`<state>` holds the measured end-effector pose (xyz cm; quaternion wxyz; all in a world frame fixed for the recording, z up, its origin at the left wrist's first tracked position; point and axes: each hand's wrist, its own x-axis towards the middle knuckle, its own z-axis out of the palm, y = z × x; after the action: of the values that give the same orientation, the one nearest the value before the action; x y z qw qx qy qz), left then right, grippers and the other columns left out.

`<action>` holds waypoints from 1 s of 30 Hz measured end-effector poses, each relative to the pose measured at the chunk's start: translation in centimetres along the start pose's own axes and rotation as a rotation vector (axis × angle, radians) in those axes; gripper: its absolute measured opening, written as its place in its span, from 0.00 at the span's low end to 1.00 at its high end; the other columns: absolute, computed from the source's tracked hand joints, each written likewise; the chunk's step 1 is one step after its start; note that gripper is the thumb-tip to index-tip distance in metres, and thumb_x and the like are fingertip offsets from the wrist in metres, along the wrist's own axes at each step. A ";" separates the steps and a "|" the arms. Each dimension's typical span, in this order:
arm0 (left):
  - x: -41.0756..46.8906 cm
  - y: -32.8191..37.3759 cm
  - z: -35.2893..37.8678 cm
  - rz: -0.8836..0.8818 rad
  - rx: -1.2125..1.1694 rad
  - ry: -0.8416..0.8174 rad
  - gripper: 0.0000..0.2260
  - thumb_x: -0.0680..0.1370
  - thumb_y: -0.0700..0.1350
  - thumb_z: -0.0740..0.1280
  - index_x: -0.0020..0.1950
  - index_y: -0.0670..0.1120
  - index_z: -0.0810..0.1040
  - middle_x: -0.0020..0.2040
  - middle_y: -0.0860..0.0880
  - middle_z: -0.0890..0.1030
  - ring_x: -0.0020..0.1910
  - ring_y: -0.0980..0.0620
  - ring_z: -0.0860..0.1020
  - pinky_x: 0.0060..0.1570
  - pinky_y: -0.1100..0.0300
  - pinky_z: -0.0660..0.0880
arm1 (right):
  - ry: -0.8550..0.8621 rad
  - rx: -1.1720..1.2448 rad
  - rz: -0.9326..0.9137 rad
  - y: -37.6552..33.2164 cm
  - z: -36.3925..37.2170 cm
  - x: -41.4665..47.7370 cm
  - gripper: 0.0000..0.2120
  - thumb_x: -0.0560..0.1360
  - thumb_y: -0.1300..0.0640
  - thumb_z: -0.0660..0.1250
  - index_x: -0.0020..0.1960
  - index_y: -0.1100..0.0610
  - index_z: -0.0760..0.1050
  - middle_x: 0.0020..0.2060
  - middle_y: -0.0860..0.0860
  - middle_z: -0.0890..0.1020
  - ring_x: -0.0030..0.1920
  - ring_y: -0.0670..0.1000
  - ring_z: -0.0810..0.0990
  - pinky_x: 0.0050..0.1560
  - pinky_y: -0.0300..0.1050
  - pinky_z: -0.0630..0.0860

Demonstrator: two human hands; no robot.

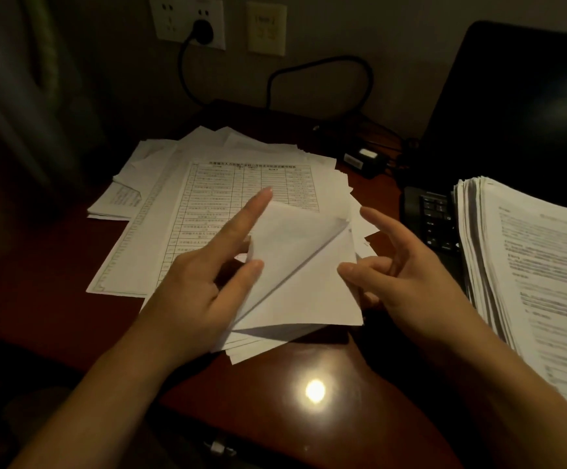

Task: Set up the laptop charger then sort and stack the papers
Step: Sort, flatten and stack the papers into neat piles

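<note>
A: Which step is in hand?

B: Sorting, I judge. The plug [202,30] sits in the wall socket [173,18] far beyond the left hand [204,279]; the charger brick [363,159] lies on the desk [38,299] beyond the right hand [414,279], near the laptop [512,113]. So the charger looks set up, though where its lead meets the laptop is too dark to tell.

A: And the hands?

B: Between them is a batch of small white sheets [295,265], the top one raised along a diagonal. The left hand pinches their left edge, thumb on top, index finger straight, the other fingers hidden beneath. The right hand has its thumb at the right edge, index straight, the rest curled; whether it grips or merely touches, I cannot tell.

A: Where are the other papers?

B: A printed table sheet [214,198] lies under and just beyond the left hand's index finger, on top of loose papers [160,154] fanned out farther off; a tall stack [529,265] stands just right of the right hand, resting over the laptop's keyboard.

A: What does the next move call for?

B: Probably freeing the top sheet cleanly from those under it; thin paper clings, so a light thumb slide is wanted; then carrying it to whichever pile matches it.
</note>
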<state>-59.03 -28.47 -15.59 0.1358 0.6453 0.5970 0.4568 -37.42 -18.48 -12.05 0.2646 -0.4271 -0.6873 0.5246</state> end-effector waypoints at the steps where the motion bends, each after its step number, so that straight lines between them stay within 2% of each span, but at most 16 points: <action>1: 0.0 0.0 -0.1 0.018 0.027 -0.003 0.28 0.83 0.46 0.62 0.74 0.74 0.59 0.43 0.65 0.79 0.40 0.66 0.77 0.39 0.74 0.73 | 0.010 -0.012 -0.013 0.0 0.1 0.0 0.36 0.76 0.58 0.71 0.77 0.41 0.58 0.33 0.51 0.85 0.44 0.46 0.83 0.70 0.62 0.71; 2: 0.1 0.2 -0.1 0.025 0.038 -0.021 0.28 0.82 0.43 0.62 0.74 0.71 0.64 0.44 0.62 0.79 0.41 0.64 0.77 0.39 0.73 0.73 | 0.021 -0.010 -0.023 0.1 0.3 0.0 0.35 0.76 0.57 0.72 0.76 0.40 0.59 0.33 0.51 0.85 0.46 0.44 0.82 0.72 0.66 0.66; 4: -0.2 0.2 0.0 0.035 -0.003 -0.106 0.24 0.78 0.45 0.68 0.72 0.63 0.71 0.52 0.64 0.78 0.52 0.65 0.78 0.45 0.72 0.76 | 0.047 0.025 -0.041 0.4 0.6 0.1 0.33 0.76 0.56 0.72 0.73 0.38 0.60 0.35 0.53 0.86 0.50 0.45 0.85 0.73 0.67 0.65; 6: -0.3 0.0 0.1 -0.001 -0.006 -0.163 0.28 0.73 0.55 0.74 0.72 0.63 0.72 0.57 0.64 0.78 0.60 0.65 0.76 0.50 0.69 0.77 | 0.052 0.091 -0.060 0.4 0.8 0.1 0.31 0.78 0.57 0.68 0.74 0.38 0.59 0.40 0.54 0.87 0.55 0.50 0.85 0.70 0.63 0.70; 8: -0.3 0.0 0.2 0.014 0.039 -0.113 0.32 0.71 0.57 0.75 0.73 0.67 0.68 0.60 0.68 0.78 0.62 0.67 0.75 0.56 0.68 0.76 | 0.032 0.229 -0.058 0.1 1.1 0.0 0.30 0.82 0.59 0.63 0.78 0.40 0.57 0.45 0.54 0.88 0.52 0.52 0.86 0.57 0.53 0.82; 10: -0.2 0.1 0.3 -0.023 -0.038 -0.058 0.36 0.75 0.48 0.75 0.74 0.73 0.61 0.58 0.73 0.77 0.59 0.69 0.77 0.53 0.69 0.77 | 0.027 0.375 -0.001 0.1 1.5 0.0 0.29 0.83 0.59 0.60 0.78 0.38 0.58 0.49 0.54 0.87 0.51 0.54 0.87 0.47 0.49 0.84; 12: 0.0 0.2 0.1 -0.119 -0.210 -0.034 0.39 0.77 0.44 0.72 0.75 0.74 0.54 0.49 0.61 0.83 0.49 0.60 0.82 0.48 0.68 0.78 | 0.054 0.534 0.093 0.3 1.7 0.3 0.26 0.83 0.54 0.61 0.77 0.37 0.60 0.50 0.55 0.87 0.51 0.56 0.87 0.46 0.53 0.85; 14: 0.3 0.9 -0.1 -0.169 -0.343 -0.022 0.38 0.76 0.45 0.69 0.76 0.70 0.53 0.40 0.48 0.82 0.40 0.49 0.80 0.43 0.63 0.77 | 0.027 0.666 0.183 0.6 1.4 0.7 0.22 0.82 0.46 0.60 0.76 0.40 0.63 0.52 0.57 0.86 0.51 0.59 0.86 0.47 0.56 0.85; 15: 0.4 1.5 -0.2 -0.185 -0.399 -0.032 0.37 0.75 0.45 0.68 0.77 0.68 0.54 0.37 0.47 0.81 0.38 0.48 0.79 0.41 0.61 0.76 | -0.006 0.721 0.218 0.6 1.1 0.8 0.22 0.81 0.42 0.60 0.74 0.43 0.66 0.54 0.58 0.86 0.52 0.60 0.86 0.47 0.57 0.85; 18: 1.0 2.5 0.6 -0.196 -0.481 -0.088 0.34 0.74 0.46 0.67 0.76 0.64 0.57 0.30 0.53 0.77 0.31 0.57 0.74 0.37 0.68 0.72 | -0.087 0.837 0.299 0.5 0.2 0.9 0.25 0.77 0.39 0.62 0.70 0.50 0.74 0.58 0.59 0.84 0.54 0.61 0.85 0.43 0.54 0.84; 20: 1.4 2.6 1.3 -0.228 -0.529 -0.130 0.32 0.74 0.51 0.67 0.75 0.64 0.60 0.28 0.54 0.72 0.29 0.56 0.69 0.35 0.68 0.69 | -0.118 0.827 0.311 0.6 0.0 0.9 0.22 0.77 0.44 0.66 0.68 0.52 0.76 0.58 0.61 0.83 0.53 0.61 0.86 0.42 0.53 0.84; 22: 1.8 2.4 1.8 -0.273 -0.577 -0.190 0.29 0.75 0.58 0.69 0.75 0.64 0.64 0.32 0.46 0.77 0.32 0.46 0.75 0.42 0.65 0.71 | -0.115 0.777 0.296 0.9 -0.1 0.8 0.16 0.78 0.55 0.67 0.65 0.56 0.76 0.53 0.60 0.85 0.50 0.59 0.87 0.42 0.53 0.84; 23: 1.9 2.4 2.0 -0.294 -0.615 -0.219 0.29 0.75 0.60 0.69 0.75 0.63 0.65 0.40 0.42 0.83 0.41 0.41 0.81 0.50 0.61 0.74 | -0.114 0.737 0.283 1.1 -0.2 0.9 0.14 0.78 0.61 0.66 0.63 0.57 0.77 0.51 0.59 0.86 0.48 0.58 0.87 0.42 0.52 0.84; 25: 1.9 2.5 2.0 -0.343 -0.678 -0.224 0.28 0.75 0.62 0.64 0.75 0.61 0.65 0.53 0.44 0.85 0.55 0.44 0.84 0.61 0.51 0.76 | -0.120 0.604 0.241 1.6 -0.4 1.0 0.15 0.78 0.68 0.63 0.60 0.54 0.77 0.48 0.54 0.87 0.48 0.55 0.87 0.41 0.48 0.83; 28: 2.1 2.9 1.4 -0.373 -0.564 -0.077 0.21 0.78 0.60 0.63 0.71 0.60 0.71 0.58 0.52 0.84 0.58 0.50 0.83 0.58 0.48 0.78 | -0.075 0.487 0.161 1.5 -0.5 1.0 0.16 0.79 0.69 0.62 0.59 0.53 0.78 0.49 0.51 0.87 0.49 0.53 0.87 0.45 0.48 0.83; 30: 2.7 2.3 0.9 -0.405 -0.415 0.085 0.17 0.80 0.52 0.67 0.68 0.62 0.74 0.58 0.59 0.82 0.57 0.61 0.81 0.53 0.57 0.81 | -0.043 0.481 0.113 1.4 -0.6 1.0 0.15 0.80 0.68 0.62 0.60 0.53 0.78 0.52 0.53 0.87 0.52 0.55 0.87 0.52 0.55 0.82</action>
<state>-57.19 -26.27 -13.28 0.3283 0.4516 0.6128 0.5593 -36.95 -17.20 -13.30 0.3142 -0.3785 -0.5230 0.6961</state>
